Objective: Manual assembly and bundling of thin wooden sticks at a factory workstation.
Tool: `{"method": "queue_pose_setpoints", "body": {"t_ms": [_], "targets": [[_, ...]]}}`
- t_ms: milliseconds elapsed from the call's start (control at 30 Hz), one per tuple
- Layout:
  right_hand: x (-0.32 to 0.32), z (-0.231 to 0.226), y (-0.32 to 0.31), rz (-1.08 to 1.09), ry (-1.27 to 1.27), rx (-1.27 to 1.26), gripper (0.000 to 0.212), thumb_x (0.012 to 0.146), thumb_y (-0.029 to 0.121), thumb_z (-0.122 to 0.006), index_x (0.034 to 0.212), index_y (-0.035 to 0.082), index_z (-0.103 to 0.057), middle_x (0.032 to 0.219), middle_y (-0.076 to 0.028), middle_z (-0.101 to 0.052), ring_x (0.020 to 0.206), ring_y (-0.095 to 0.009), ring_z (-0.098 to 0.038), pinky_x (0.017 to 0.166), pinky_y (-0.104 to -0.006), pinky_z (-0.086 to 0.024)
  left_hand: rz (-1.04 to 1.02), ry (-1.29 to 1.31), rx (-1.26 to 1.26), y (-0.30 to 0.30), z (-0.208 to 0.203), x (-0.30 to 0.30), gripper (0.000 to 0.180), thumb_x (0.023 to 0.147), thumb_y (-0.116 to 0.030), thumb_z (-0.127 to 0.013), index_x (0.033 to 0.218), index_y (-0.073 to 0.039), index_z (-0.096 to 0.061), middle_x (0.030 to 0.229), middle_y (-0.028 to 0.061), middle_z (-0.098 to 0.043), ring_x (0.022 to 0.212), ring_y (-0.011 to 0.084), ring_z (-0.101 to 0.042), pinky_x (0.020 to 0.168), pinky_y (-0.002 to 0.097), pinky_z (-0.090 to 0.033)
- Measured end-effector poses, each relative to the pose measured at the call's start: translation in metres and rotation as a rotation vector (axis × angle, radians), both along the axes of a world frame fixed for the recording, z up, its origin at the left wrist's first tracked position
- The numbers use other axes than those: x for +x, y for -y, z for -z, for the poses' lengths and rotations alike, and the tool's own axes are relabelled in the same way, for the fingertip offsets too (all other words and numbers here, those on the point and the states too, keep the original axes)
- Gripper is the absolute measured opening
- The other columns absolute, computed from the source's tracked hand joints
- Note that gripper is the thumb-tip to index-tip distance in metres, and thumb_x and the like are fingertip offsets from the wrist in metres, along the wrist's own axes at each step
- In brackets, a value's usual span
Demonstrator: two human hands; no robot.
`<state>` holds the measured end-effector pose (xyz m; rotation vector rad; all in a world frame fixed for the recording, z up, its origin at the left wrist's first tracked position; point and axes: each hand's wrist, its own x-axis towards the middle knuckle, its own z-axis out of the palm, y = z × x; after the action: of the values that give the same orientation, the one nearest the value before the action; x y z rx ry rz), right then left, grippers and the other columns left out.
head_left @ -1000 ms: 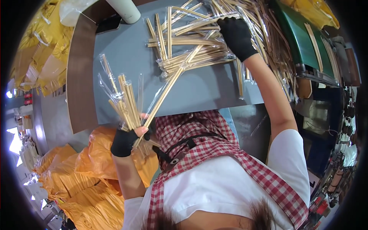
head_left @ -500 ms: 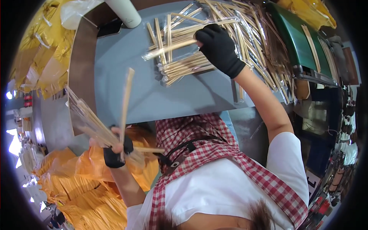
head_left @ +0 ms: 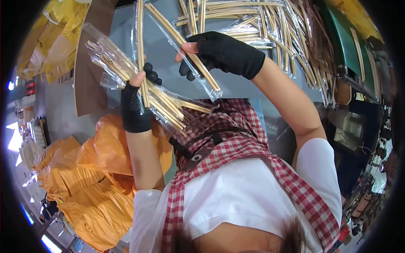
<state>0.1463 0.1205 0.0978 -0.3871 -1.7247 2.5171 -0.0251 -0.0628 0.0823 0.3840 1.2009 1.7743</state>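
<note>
My left hand, in a black glove with bare fingertips, is closed round a bundle of chopsticks in clear wrappers. Most of them slant from upper left to lower right, while one wrapped pair stands nearly upright under the thumb. To its right, my right hand, gloved alike, pinches a single wrapped pair of chopsticks between thumb and fingers. That pair tilts, its lower end toward me, apart from the bundle. Behind my right hand, many more wrapped chopsticks lie heaped on the grey table.
A green conveyor belt with chopsticks on it runs along the far right. Orange bags are piled at the lower left, and yellow bags at the upper left. A brown board edges the table's left side.
My right hand has come nearer from the heap, bringing a wrapped pair toward my left hand. My left hand has risen with its bundle, over the table's near edge.
</note>
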Motion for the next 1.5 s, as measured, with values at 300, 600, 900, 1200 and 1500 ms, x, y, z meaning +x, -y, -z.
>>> {"method": "queue_pose_setpoints", "body": {"t_ms": [300,600,900,1200,1500], "targets": [[-0.008,0.009,0.009,-0.03,0.014,0.07,0.034,0.094,0.034,-0.056,0.1,0.002,-0.066,0.085,-0.002,-0.065,0.075,-0.007,-0.058,0.066,-0.0216,-0.047,-0.031,0.036,-0.117,0.006,-0.001,0.007,0.047,0.083,-0.015,-0.061,0.125,0.003,-0.053,0.095,0.0069,-0.062,0.085,0.017,-0.06,0.08,0.0304,-0.05],[0.015,0.036,0.092,0.232,0.037,0.607,0.029,0.098,0.028,-0.046,0.094,0.001,-0.056,0.069,-0.023,-0.054,0.067,-0.043,-0.055,0.061,-0.0439,-0.042,-0.248,0.112,-0.17,-0.02,-0.01,0.032,0.03,0.085,-0.025,-0.067,0.104,-0.002,-0.063,0.086,0.0062,-0.062,0.073,0.0177,-0.06,0.067,0.0295,-0.049],[0.041,0.05,0.119,0.679,0.091,0.518,0.032,0.1,0.028,-0.045,0.086,0.002,-0.056,0.064,-0.003,-0.049,0.06,-0.01,-0.044,0.056,-0.0277,-0.038,-0.083,-0.185,-0.112,-0.027,0.029,0.043,0.026,0.082,-0.01,-0.07,0.105,0.002,-0.063,0.087,0.0074,-0.066,0.081,0.0125,-0.063,0.072,0.0287,-0.051],[0.019,-0.006,0.024,0.608,-0.03,0.421,0.035,0.099,0.038,-0.049,0.085,0.007,-0.057,0.06,0.005,-0.042,0.052,-0.003,-0.035,0.048,-0.0219,-0.028,-0.135,0.076,-0.102,-0.006,0.031,0.039,0.021,0.086,-0.021,-0.067,0.081,-0.005,-0.057,0.069,0.0033,-0.057,0.062,0.0133,-0.055,0.059,0.0278,-0.044],[0.039,0.044,0.11,0.359,0.137,0.096,0.035,0.1,0.034,-0.047,0.088,0.003,-0.058,0.068,0.004,-0.047,0.064,-0.005,-0.042,0.058,-0.0219,-0.035,-0.117,0.075,-0.104,-0.03,-0.007,0.027,0.03,0.088,-0.026,-0.064,0.105,-0.001,-0.062,0.089,0.0078,-0.064,0.082,0.0151,-0.06,0.074,0.0287,-0.048]]}}
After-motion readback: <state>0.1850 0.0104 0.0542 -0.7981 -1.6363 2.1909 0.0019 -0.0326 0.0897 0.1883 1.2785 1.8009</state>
